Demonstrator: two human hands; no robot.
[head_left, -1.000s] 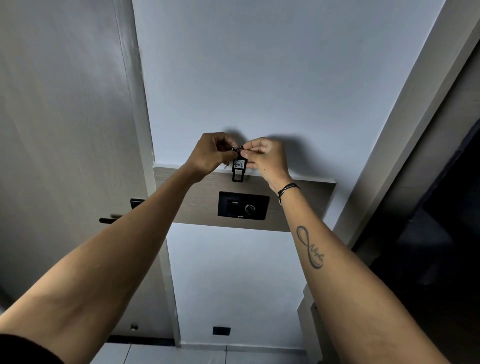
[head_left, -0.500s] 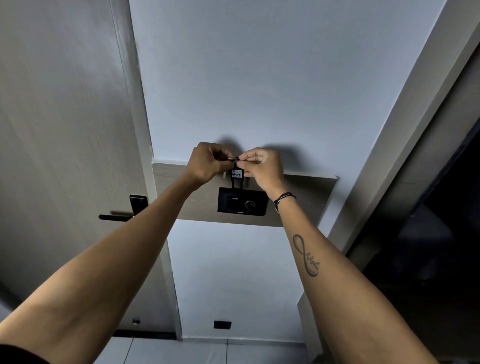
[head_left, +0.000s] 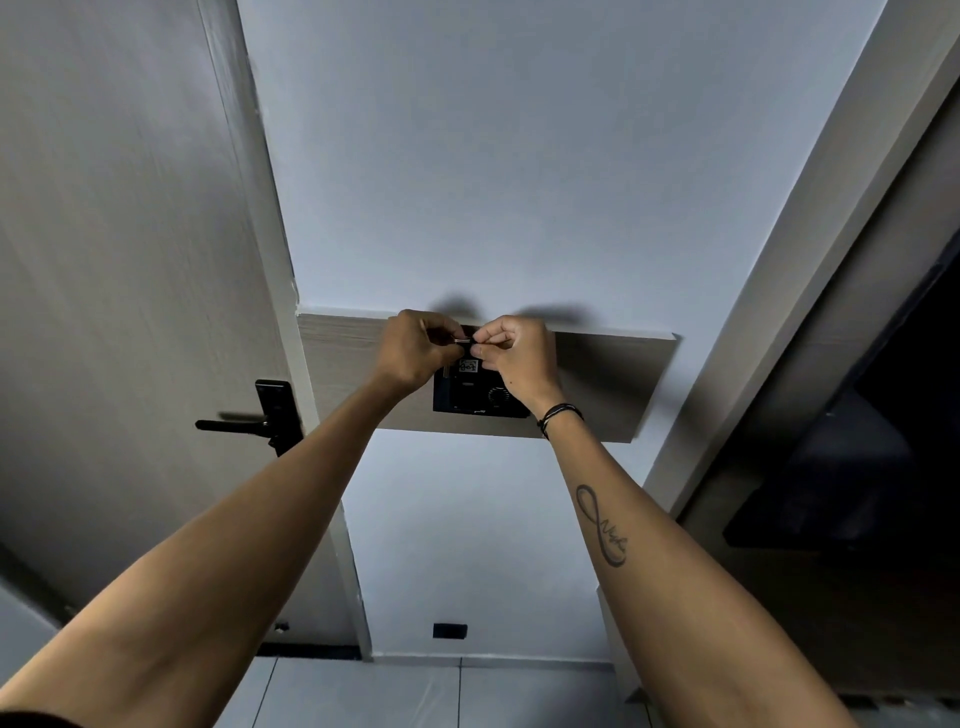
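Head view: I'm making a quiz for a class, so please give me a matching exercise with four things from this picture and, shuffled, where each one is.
Things:
1 key tag
2 door handle
3 bracelet
4 black wall plate

Places:
A low on the wall, near the floor
B on the right wrist
C on the door at the left
D held by its ring between the left hand and the right hand

Pairs: 1-D, 2-C, 3-B, 4-A

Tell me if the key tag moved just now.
Yes. The key tag, held by the left hand and right hand, has come down from the top edge of the wooden board to overlap the black wall panel.
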